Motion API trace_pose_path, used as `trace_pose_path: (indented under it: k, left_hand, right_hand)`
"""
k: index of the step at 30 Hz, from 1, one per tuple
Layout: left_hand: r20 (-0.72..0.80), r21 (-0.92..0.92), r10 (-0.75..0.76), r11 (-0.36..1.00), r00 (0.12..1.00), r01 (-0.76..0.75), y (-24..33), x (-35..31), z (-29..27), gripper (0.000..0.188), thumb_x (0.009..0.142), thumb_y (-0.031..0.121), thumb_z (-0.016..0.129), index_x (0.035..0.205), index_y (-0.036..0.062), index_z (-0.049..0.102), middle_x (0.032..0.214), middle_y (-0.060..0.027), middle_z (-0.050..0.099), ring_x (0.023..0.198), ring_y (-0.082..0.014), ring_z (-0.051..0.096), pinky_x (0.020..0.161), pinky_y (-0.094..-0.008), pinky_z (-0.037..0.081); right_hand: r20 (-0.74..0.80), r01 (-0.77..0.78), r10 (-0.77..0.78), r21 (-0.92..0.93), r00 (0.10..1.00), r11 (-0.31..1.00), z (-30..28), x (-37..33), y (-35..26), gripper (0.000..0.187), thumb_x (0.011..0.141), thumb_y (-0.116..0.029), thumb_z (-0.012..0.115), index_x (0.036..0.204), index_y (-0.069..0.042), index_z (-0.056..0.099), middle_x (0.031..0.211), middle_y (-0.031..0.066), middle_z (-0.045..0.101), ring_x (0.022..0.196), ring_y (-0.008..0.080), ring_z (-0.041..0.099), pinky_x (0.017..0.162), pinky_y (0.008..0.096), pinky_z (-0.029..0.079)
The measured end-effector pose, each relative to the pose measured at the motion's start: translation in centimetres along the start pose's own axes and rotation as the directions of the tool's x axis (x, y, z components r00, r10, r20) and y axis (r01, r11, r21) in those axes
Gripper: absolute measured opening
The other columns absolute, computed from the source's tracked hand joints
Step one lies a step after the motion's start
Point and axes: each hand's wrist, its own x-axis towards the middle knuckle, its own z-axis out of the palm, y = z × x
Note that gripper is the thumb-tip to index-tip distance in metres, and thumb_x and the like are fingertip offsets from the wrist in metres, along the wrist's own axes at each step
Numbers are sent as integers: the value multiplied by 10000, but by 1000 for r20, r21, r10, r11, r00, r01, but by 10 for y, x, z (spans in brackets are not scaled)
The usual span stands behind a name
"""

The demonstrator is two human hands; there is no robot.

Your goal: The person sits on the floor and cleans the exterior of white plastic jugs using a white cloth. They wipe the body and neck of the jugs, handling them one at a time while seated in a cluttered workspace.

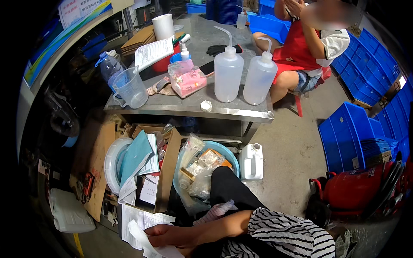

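My right hand (168, 235) reaches in from the lower right, its fingers closed on a crumpled piece of white paper (140, 235). A sliver of skin at the lower edge (186, 251) may be my left hand; its fingers are hidden. Printed sheets (133, 221) lie just beyond the paper. Above them, an open cardboard box (167, 172) holds a teal folder (137, 157) and papers. Next to the box, a light blue basin (230, 155) contains plastic bags and small items. A pinkish striped thing (218, 210) rests by my black-clad leg; I cannot make out what it is.
A metal table (172, 106) bears two squeeze bottles (228, 77), a measuring jug (132, 88), a tissue pack (188, 81) and a white cap (206, 106). A white jerrycan (251, 162) stands near its leg. Beyond sits a person in a red apron (297, 45); blue crates (344, 137) are stacked right.
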Motion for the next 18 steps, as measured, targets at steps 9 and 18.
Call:
trace_pose_path:
  k: [9,18]
  left_hand:
    - [212,-236,-46,967,976,97,-7,24,7,545,935,538,414,956,56,667,903,-126,666,896,-222,611,849,-309,459]
    - [272,-446,54,892,961,76,-8,10,-2,632,999,485,301,874,-14,669,939,-130,662,940,-202,594,859,-314,455]
  right_hand:
    - [-78,-12,15,42,997,999,4,1,7,304,922,-261,597,1146,-68,530,902,-50,586,784,26,548,685,196,466]
    - [-25,49,-48,25,999,998,2,-1,14,296,920,-260,602,1135,-65,540,924,-21,608,814,49,584,695,217,489]
